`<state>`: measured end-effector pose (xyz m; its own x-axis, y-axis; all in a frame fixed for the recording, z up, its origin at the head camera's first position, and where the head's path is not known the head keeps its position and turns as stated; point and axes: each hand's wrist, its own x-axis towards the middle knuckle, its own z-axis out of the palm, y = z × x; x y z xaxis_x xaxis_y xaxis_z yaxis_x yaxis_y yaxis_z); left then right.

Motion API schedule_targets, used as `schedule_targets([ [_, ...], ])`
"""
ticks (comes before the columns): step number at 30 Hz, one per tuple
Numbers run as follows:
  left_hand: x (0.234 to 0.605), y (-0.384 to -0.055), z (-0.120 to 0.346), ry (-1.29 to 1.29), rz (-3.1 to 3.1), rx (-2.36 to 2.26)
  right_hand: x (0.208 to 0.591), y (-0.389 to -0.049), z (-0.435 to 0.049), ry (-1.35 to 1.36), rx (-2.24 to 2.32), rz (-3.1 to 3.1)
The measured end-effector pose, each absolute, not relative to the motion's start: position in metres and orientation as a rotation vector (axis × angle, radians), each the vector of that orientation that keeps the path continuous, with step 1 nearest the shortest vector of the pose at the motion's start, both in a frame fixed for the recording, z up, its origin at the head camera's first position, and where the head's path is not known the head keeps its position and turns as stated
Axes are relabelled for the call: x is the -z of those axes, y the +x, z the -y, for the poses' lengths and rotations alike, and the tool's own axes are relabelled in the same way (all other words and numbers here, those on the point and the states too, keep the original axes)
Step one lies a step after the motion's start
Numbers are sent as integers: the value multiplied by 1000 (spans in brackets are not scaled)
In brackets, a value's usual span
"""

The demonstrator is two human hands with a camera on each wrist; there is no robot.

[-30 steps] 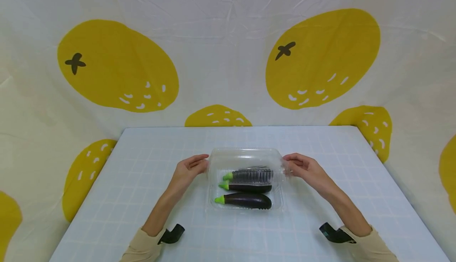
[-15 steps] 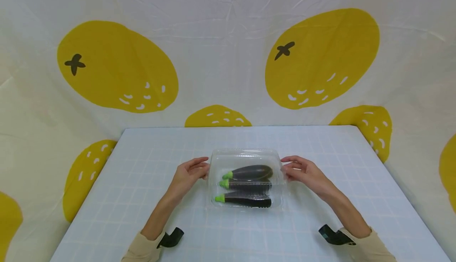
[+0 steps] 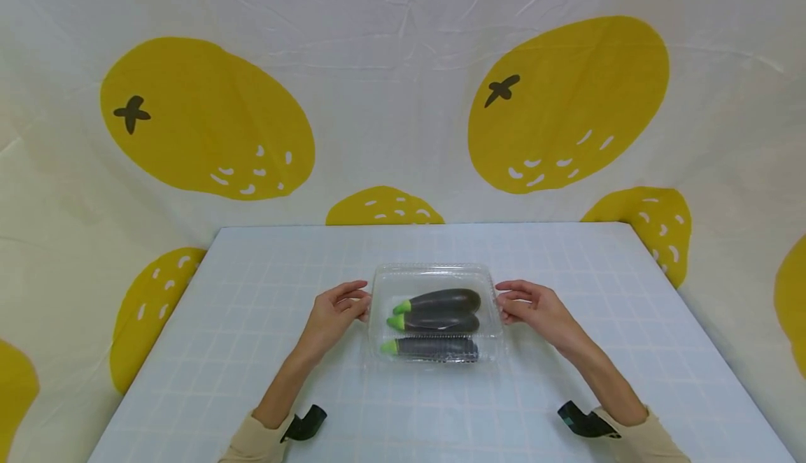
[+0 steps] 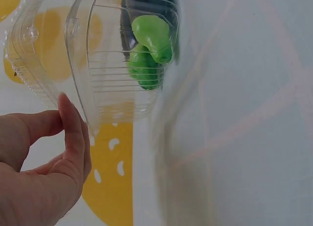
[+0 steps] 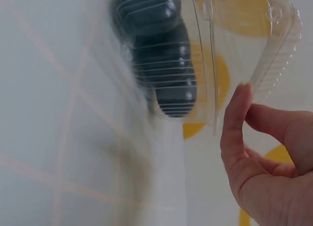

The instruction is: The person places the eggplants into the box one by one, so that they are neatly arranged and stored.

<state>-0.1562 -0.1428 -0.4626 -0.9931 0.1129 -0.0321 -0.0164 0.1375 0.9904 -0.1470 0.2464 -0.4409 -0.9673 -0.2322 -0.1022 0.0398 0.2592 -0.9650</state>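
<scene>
A clear plastic clamshell container (image 3: 497, 354) stands on the table with three dark eggplants (image 3: 441, 301) inside, their green stem ends to the left. Its hinged lid (image 4: 36, 59) slants above the base, with a gap between the two rims in both wrist views. My left hand (image 3: 334, 312) pinches the lid's left edge between thumb and fingers. On the opposite side my right hand (image 3: 532, 309) pinches the lid's right edge (image 5: 261, 72). Through the clear wall, green stems (image 4: 151, 37) show in the left wrist view and rounded dark ends (image 5: 173, 89) in the right.
A pale blue table (image 3: 264, 379) with a faint grid lies under the container. Behind it hangs a white cloth (image 3: 390, 99) printed with big yellow fruit. Dark wrist cameras (image 3: 305, 422) sit by both beige sleeves.
The lid has swung down toward the front, its ridged front edge passing from over the rear eggplant to over the front one. Both hands have come slightly lower and nearer with it.
</scene>
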Motion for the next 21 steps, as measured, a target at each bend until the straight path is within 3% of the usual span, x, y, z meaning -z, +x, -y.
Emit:
schedule_targets([
  [21,467,-154,136,164,-2559,-1849,457,-146,-236,-258,1544,-2689],
])
